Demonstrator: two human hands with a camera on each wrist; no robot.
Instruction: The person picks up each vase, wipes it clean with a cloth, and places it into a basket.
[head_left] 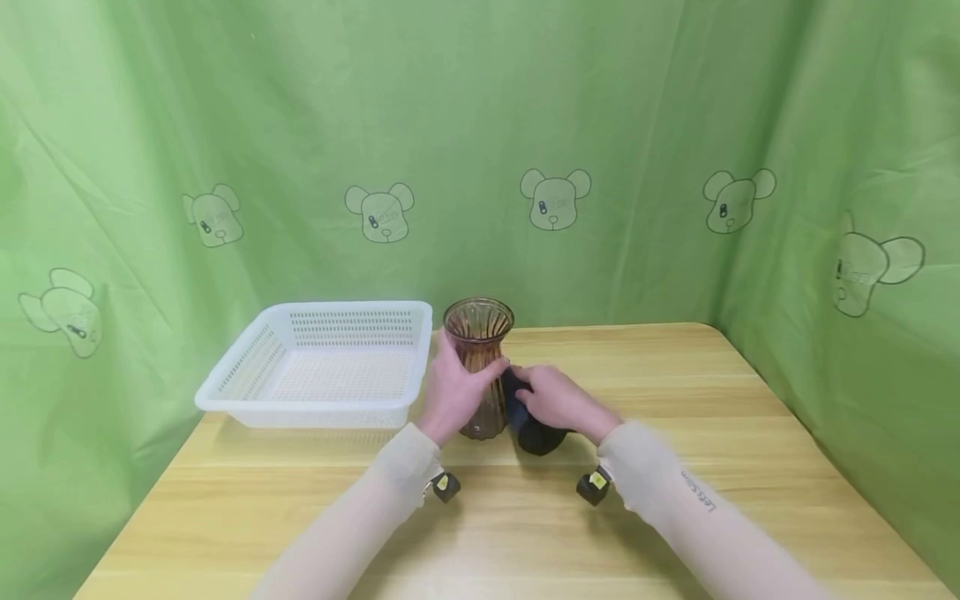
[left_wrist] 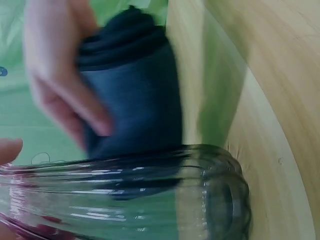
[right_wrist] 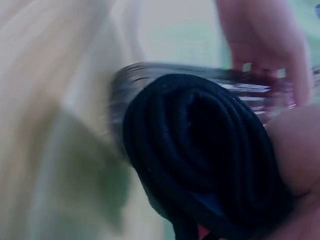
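Note:
A ribbed, tinted glass vase [head_left: 483,408] with a flared rim stands upright on the table, right of a white basket. My left hand [head_left: 454,385] grips its neck, the thumb across the near side. In my right hand [head_left: 561,402] is a rolled dark cloth [head_left: 538,435], held against the vase's right side. The left wrist view has the cloth roll [left_wrist: 135,95] right behind the glass vase [left_wrist: 125,195], with the right fingers around it. Coiled layers of the cloth roll [right_wrist: 200,150] face the right wrist camera and cover part of the vase [right_wrist: 125,87].
The white perforated basket [head_left: 315,407] sits at the table's left side, close to my left hand. The wooden table [head_left: 510,533] ends at a green curtain [head_left: 465,100] with printed bear heads, which hangs behind and at both sides.

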